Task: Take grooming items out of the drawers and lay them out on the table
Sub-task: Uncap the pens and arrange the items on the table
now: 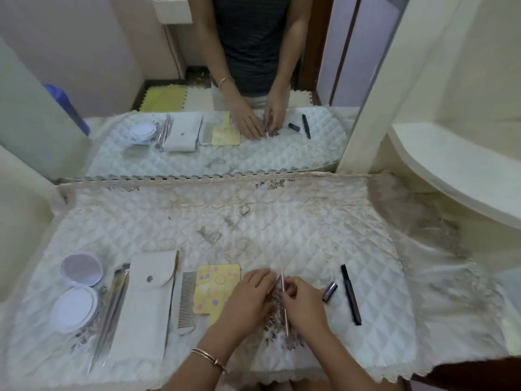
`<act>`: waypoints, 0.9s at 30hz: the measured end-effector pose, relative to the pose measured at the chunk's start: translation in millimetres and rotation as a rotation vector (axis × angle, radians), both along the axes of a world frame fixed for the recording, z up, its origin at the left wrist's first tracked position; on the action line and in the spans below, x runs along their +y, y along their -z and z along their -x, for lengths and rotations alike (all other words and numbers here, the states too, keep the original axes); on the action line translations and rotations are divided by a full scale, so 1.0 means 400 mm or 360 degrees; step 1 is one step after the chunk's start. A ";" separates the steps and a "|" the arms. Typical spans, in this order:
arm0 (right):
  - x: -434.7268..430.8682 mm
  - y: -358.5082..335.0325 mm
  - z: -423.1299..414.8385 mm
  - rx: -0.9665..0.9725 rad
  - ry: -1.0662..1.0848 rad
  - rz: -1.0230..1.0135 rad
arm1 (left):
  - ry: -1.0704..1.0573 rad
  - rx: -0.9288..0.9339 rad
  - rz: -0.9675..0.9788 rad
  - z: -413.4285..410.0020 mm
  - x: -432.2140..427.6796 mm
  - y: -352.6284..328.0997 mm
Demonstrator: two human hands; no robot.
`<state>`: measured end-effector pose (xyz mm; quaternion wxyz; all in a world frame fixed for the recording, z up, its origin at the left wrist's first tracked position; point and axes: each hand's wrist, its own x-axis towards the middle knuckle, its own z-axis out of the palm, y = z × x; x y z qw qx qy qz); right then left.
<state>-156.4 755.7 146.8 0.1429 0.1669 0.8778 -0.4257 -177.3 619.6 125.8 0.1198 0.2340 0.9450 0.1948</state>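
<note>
My left hand and my right hand meet over the middle of the quilted table cover. Both pinch thin stick-like tools that lie lengthwise between them. Left of my hands lie a yellow patterned card, a metal comb, a white snap pouch, a clear packet of metal tools and an open round compact. To the right lie a small dark tube and a black pencil.
A large mirror stands at the back of the table and reflects me and the laid-out items. A white curved shelf juts out at the right. The cover hangs over the front edge.
</note>
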 end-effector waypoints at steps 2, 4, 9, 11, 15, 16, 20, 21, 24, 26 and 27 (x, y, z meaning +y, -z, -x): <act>0.003 -0.002 0.004 0.0001 0.0042 0.0011 | 0.0180 0.0094 0.0067 0.019 0.001 0.015; 0.017 -0.007 0.004 -0.0015 0.0076 0.0021 | 0.0270 0.0011 0.0083 0.033 0.013 0.011; 0.045 -0.001 -0.009 -0.0087 0.0080 -0.0010 | 0.0313 0.0032 0.0086 0.031 0.021 0.007; 0.040 0.005 -0.014 -0.0111 0.0070 -0.0018 | 0.0311 0.0076 0.0056 0.021 0.019 0.009; 0.027 0.004 -0.019 -0.0140 0.0063 -0.0001 | 0.0253 -0.0083 0.0212 -0.002 0.025 -0.010; 0.026 0.002 -0.021 -0.0131 0.0067 0.0025 | 0.0236 -0.0088 0.0254 -0.005 0.027 -0.012; 0.025 -0.012 -0.031 -0.0113 0.0053 0.0029 | 0.0155 -0.0083 0.0189 -0.011 0.027 -0.005; 0.025 -0.015 -0.033 -0.0106 0.0057 0.0040 | 0.0136 -0.0110 0.0138 -0.012 0.025 -0.003; 0.025 -0.020 -0.041 -0.0090 0.0050 0.0049 | 0.0027 -0.0196 -0.0042 -0.016 0.016 -0.009; 0.018 -0.021 -0.043 -0.0092 0.0038 0.0067 | -0.0063 -0.0225 -0.0122 -0.020 -0.002 -0.018; 0.011 -0.021 -0.043 -0.0098 0.0023 0.0076 | -0.0095 -0.0230 -0.0149 -0.023 -0.014 -0.020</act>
